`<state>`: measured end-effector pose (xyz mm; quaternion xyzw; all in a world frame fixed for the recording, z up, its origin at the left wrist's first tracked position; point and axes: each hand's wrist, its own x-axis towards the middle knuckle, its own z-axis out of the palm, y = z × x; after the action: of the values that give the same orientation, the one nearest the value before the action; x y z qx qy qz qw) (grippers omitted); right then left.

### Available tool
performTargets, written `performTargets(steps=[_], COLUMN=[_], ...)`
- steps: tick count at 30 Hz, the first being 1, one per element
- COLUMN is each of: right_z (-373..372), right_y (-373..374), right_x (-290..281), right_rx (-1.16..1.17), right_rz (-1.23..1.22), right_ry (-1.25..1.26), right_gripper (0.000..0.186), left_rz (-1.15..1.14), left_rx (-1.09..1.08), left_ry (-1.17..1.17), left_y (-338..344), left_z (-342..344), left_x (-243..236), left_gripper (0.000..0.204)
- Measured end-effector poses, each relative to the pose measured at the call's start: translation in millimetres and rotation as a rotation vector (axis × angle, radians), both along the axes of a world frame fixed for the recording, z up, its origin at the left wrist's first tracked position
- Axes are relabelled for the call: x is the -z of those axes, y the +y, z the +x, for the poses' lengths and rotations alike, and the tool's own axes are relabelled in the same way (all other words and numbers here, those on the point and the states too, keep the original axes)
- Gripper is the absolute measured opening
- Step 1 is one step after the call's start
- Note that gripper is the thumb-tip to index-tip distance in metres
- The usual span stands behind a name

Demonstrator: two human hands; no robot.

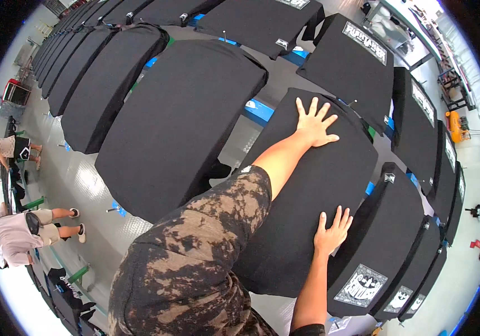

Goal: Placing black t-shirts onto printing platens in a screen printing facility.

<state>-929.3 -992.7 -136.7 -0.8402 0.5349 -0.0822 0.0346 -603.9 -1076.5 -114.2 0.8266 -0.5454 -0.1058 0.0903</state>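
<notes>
A plain black T-shirt [307,185] is stretched over a long board in front of me. My left hand [315,124] lies flat near its far end, fingers spread and palm down on the cloth. Lower down, my right hand [332,234] rests at the right edge of the same shirt, its fingers extended and thumb apart. Neither hand grips anything. Just right of my right hand is another black shirt on a board, with a white print [361,285] at its near end.
More boards carry black shirts; a large plain one [184,123] is to the left, and printed ones [352,67] stand beyond. Blue brackets [259,112] show between boards. Two people, one in a light shirt [19,238], work at the left. An orange machine [456,126] stands far right.
</notes>
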Motion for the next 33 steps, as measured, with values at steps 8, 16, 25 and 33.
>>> performTargets(steps=[8, 16, 25, 33], right_z=[-20.0, -96.4, -183.0, -146.5], right_y=[1.0, 130.0, 226.6, 178.9], right_x=[17.2, 2.7, -4.8, -23.1], right_rx=[-0.06, -0.25, -0.313, -0.32], right_rz=[-0.015, -0.01, 0.171, 0.096], right_ry=[-0.118, 0.016, -0.069, -0.352], right_gripper=[0.047, 0.053, 0.065, 0.036], left_rz=[-0.046, 0.068, 0.302, 0.048], left_rx=[-0.116, -0.284, -0.317, 0.062], left_ry=[0.002, 0.028, 0.008, -0.091], left_y=[172.3, 395.2, 442.2, 342.8], left_z=[-67.9, -155.2, -193.4, -234.9], left_x=[6.1, -4.7, -28.1, -5.2], left_gripper=[0.077, 0.076, 0.077, 0.076])
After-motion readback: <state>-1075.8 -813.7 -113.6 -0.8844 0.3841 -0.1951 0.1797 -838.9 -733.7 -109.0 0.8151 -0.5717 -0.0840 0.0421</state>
